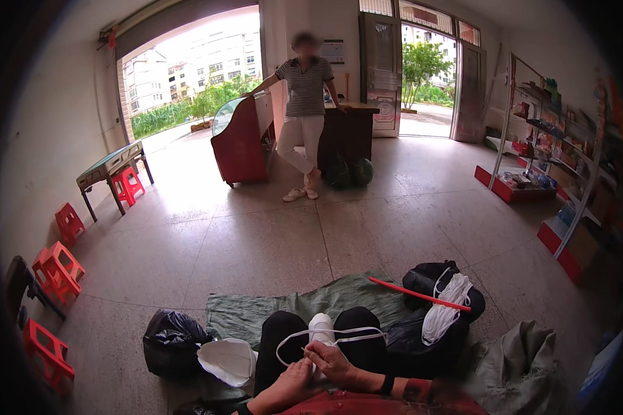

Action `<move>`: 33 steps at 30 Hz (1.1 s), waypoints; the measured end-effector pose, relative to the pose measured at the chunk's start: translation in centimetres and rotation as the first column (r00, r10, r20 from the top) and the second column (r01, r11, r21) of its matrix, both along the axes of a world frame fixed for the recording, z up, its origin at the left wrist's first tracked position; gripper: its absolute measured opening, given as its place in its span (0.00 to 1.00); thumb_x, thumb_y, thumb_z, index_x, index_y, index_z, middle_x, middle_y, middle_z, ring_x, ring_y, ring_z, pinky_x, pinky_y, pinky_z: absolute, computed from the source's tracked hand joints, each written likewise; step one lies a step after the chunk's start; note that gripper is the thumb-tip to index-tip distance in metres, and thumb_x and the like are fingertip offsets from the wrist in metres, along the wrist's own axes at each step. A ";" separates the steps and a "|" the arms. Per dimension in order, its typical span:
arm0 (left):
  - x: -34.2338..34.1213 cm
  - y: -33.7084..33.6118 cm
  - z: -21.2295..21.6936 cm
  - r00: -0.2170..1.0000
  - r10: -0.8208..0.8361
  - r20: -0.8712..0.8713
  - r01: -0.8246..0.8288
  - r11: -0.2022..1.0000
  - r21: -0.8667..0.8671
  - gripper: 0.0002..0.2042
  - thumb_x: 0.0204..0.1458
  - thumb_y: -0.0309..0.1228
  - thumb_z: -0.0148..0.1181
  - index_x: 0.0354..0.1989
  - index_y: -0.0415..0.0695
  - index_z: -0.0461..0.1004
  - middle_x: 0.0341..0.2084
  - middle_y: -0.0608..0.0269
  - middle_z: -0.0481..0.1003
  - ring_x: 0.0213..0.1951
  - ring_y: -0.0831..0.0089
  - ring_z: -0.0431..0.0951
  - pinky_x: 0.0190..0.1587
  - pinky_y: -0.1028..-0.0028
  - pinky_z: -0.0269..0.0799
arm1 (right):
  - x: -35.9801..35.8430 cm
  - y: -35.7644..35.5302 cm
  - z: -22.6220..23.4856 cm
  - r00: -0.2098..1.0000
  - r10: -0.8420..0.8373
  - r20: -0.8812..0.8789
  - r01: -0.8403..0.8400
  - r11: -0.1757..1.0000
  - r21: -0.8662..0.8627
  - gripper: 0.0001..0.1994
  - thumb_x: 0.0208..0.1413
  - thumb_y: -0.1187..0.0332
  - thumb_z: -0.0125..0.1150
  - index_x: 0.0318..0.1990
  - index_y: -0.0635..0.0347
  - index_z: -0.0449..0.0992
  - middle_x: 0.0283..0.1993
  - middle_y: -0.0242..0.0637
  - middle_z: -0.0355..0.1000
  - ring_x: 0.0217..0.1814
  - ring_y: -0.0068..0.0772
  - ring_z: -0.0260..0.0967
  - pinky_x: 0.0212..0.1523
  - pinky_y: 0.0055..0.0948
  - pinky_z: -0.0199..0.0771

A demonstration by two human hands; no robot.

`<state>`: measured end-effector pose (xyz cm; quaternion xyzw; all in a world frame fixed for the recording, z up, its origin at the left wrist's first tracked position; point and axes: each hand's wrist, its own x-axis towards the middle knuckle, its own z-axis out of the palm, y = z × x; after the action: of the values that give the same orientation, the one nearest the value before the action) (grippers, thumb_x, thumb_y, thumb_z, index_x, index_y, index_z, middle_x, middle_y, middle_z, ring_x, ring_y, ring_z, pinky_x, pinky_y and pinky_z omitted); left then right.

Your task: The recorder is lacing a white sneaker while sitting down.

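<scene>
My left hand (292, 380) and my right hand (332, 364) meet over my lap, fingers closed and nearly touching. Between my knees stands a long white piece with a rounded tip (320, 324), its lower part hidden behind the hands. A flat white cord (356, 333) crosses it and loops out to both sides. One end of the loop runs into the fingers of my right hand, which pinch it. My left hand is curled against the lower part of the white piece; what its fingertips grip is hidden.
A black plastic bag (167, 342) and a white cupped piece (227, 361) lie left. On the right, a bundle of white cord (441, 319) and a red stick (417, 293) rest over black bags. Green cloth (246, 311) covers the floor ahead. A person (306, 90) stands beyond.
</scene>
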<state>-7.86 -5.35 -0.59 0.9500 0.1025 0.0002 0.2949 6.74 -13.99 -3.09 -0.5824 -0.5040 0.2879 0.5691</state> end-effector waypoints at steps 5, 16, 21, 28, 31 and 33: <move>-0.1 0.1 -0.9 0.999 -0.015 -0.030 0.015 1.000 -0.008 0.37 0.45 0.47 0.66 0.54 0.30 0.58 0.46 0.38 0.69 0.50 0.45 0.70 0.55 0.55 0.65 | -0.1 -0.3 0.0 0.998 -0.005 0.060 0.005 1.000 -0.004 0.08 0.64 0.66 0.53 0.41 0.62 0.71 0.29 0.36 0.71 0.33 0.25 0.68 0.36 0.27 0.69; -0.4 -0.5 1.0 1.000 -0.013 -0.012 0.013 1.000 0.002 0.35 0.46 0.46 0.65 0.52 0.30 0.60 0.45 0.39 0.69 0.51 0.46 0.69 0.55 0.58 0.65 | -0.2 -0.3 -0.3 1.000 0.011 -0.002 -0.011 1.000 0.024 0.07 0.64 0.67 0.52 0.40 0.62 0.70 0.30 0.33 0.68 0.34 0.21 0.64 0.37 0.24 0.67; -0.5 -0.7 1.5 1.000 -0.010 -0.014 0.010 1.000 0.009 0.35 0.46 0.46 0.65 0.52 0.29 0.60 0.46 0.38 0.69 0.52 0.46 0.69 0.56 0.59 0.64 | -0.3 -0.3 0.2 1.000 0.015 -0.017 -0.015 0.999 0.031 0.08 0.64 0.67 0.52 0.40 0.63 0.70 0.30 0.34 0.68 0.34 0.22 0.64 0.37 0.25 0.67; -0.5 -0.7 1.4 1.000 0.001 -0.004 -0.001 1.000 -0.002 0.35 0.46 0.46 0.66 0.52 0.29 0.60 0.45 0.39 0.69 0.51 0.47 0.70 0.55 0.59 0.65 | -0.3 -0.5 0.4 0.999 -0.002 0.045 0.001 1.000 0.022 0.07 0.64 0.67 0.51 0.40 0.62 0.68 0.28 0.38 0.67 0.32 0.28 0.65 0.36 0.30 0.67; -0.4 -0.8 1.6 1.000 0.002 -0.020 -0.002 1.000 -0.007 0.36 0.46 0.46 0.66 0.52 0.29 0.60 0.45 0.39 0.69 0.51 0.47 0.69 0.55 0.59 0.66 | -0.2 -0.5 0.3 0.999 0.000 0.045 -0.002 0.999 0.051 0.08 0.64 0.66 0.51 0.40 0.62 0.69 0.28 0.38 0.68 0.31 0.29 0.66 0.35 0.30 0.67; -0.5 -0.7 1.5 1.000 0.005 -0.025 -0.005 1.000 -0.008 0.36 0.46 0.46 0.66 0.53 0.29 0.60 0.46 0.39 0.69 0.52 0.47 0.69 0.55 0.59 0.66 | -0.2 -0.4 0.4 0.998 -0.003 0.055 0.001 0.999 0.043 0.08 0.65 0.66 0.51 0.40 0.62 0.69 0.28 0.38 0.68 0.31 0.30 0.67 0.35 0.30 0.67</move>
<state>-8.38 -6.10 0.87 0.9485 0.1086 -0.0116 0.2974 6.49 -14.43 -2.68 -0.5781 -0.5251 0.2602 0.5677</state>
